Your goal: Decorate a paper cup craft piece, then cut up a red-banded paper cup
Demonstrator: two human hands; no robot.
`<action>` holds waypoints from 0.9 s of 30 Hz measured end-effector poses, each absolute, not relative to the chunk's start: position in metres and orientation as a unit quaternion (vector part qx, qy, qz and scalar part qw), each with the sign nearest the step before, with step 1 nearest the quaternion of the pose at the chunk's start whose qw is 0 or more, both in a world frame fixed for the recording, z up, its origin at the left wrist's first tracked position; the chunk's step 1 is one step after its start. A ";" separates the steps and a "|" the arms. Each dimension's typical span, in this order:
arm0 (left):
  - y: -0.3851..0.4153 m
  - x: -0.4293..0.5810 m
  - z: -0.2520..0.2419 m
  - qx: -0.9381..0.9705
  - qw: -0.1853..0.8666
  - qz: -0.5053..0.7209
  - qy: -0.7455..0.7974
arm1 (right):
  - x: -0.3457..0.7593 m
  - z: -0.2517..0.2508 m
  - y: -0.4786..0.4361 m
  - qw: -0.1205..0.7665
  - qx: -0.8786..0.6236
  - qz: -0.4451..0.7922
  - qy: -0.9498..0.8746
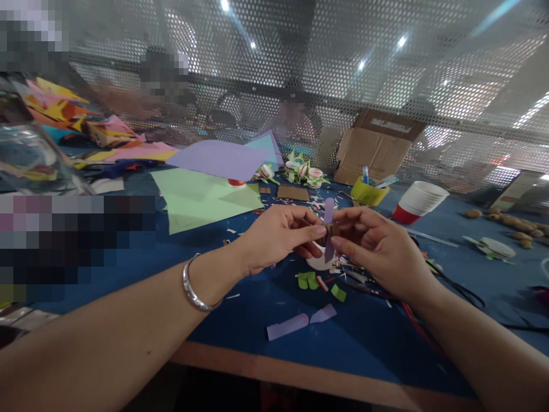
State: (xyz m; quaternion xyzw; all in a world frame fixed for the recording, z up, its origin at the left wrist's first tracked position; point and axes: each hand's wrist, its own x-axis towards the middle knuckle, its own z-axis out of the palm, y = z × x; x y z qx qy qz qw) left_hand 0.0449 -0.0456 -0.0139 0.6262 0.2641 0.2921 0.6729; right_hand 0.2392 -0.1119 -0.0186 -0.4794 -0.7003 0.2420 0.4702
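Note:
Above the blue table, my left hand [285,237] and my right hand [377,246] meet with their fingertips pinched. Between them is an upright purple paper piece [329,210], with a small brown bit at its middle, partly hidden by the fingers. A white round piece [319,262] shows just below. Nearer the front edge lie a purple paper strip [288,327] with a rounded end and a smaller purple cutout [323,313]. Green paper scraps [307,280] rest between these and my hands.
Behind my hands are purple [218,158] and light green paper sheets [201,197], small paper-cup turtles [300,167] and a cardboard box [375,146]. At right stand a yellow tape roll [369,191] and stacked paper cups [420,201]. Scissors [369,290] lie partly under my right hand.

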 end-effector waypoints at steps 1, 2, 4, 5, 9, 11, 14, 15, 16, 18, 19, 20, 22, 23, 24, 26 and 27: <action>-0.046 0.045 -0.013 0.629 0.671 0.292 0.264 | 0.239 -0.018 -0.112 0.470 -0.480 0.245 -0.699; -0.047 0.045 -0.013 0.632 0.669 0.290 0.263 | 0.239 -0.018 -0.112 0.470 -0.482 0.250 -0.696; -0.048 0.045 -0.012 0.639 0.664 0.286 0.263 | 0.239 -0.017 -0.113 0.468 -0.485 0.261 -0.691; -0.048 0.045 -0.011 0.642 0.661 0.285 0.263 | 0.239 -0.016 -0.113 0.468 -0.485 0.269 -0.688; -0.049 0.045 -0.012 0.646 0.657 0.290 0.258 | 0.240 -0.017 -0.113 0.468 -0.478 0.284 -0.687; -0.049 0.045 -0.012 0.645 0.660 0.292 0.252 | 0.241 -0.017 -0.112 0.469 -0.478 0.282 -0.687; -0.049 0.044 -0.012 0.641 0.662 0.293 0.256 | 0.242 -0.016 -0.112 0.469 -0.479 0.282 -0.687; -0.049 0.045 -0.012 0.639 0.662 0.294 0.259 | 0.242 -0.016 -0.112 0.469 -0.480 0.279 -0.687; -0.049 0.045 -0.012 0.638 0.663 0.294 0.261 | 0.242 -0.016 -0.112 0.469 -0.481 0.276 -0.688; -0.050 0.045 -0.012 0.634 0.665 0.295 0.261 | 0.243 -0.016 -0.112 0.464 -0.481 0.276 -0.691; -0.050 0.045 -0.013 0.635 0.665 0.294 0.260 | 0.243 -0.016 -0.112 0.461 -0.481 0.281 -0.691; -0.050 0.046 -0.013 0.636 0.665 0.294 0.258 | 0.243 -0.016 -0.112 0.460 -0.478 0.288 -0.690; -0.049 0.046 -0.014 0.636 0.665 0.295 0.257 | 0.244 -0.017 -0.111 0.457 -0.477 0.298 -0.689; -0.049 0.046 -0.014 0.635 0.665 0.296 0.259 | 0.243 -0.017 -0.111 0.455 -0.481 0.295 -0.689; -0.049 0.046 -0.014 0.634 0.665 0.296 0.261 | 0.243 -0.017 -0.111 0.454 -0.486 0.287 -0.690; -0.049 0.046 -0.014 0.631 0.668 0.296 0.260 | 0.244 -0.016 -0.111 0.451 -0.496 0.268 -0.692; -0.049 0.046 -0.015 0.631 0.670 0.295 0.256 | 0.244 -0.016 -0.111 0.450 -0.499 0.262 -0.693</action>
